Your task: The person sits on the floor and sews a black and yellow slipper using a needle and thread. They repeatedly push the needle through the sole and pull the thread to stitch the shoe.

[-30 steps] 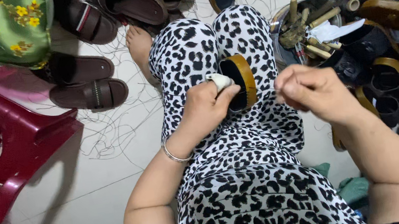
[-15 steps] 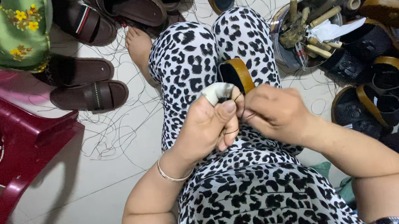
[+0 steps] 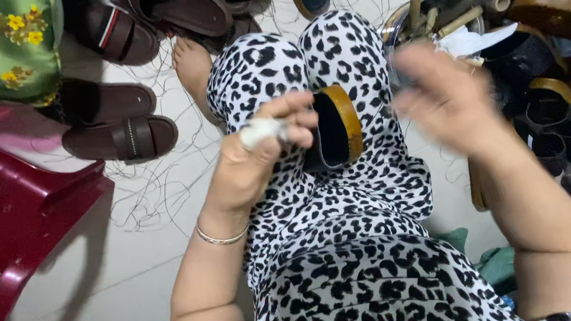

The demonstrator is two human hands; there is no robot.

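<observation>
The left hand (image 3: 255, 161) gripped a sandal (image 3: 332, 128) on the lap, a bandaged finger (image 3: 260, 132) pressed to its edge. The right hand (image 3: 444, 101), blurred, hovered just right of the sandal, fingers loose, grasping nothing.

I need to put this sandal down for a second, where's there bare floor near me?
The widest bare floor lies on your left, between the red plastic chair and your left arm, though loose threads trail there. The right side is crowded with a pile of sandals and a bowl of tools. More sandals line the top.
</observation>
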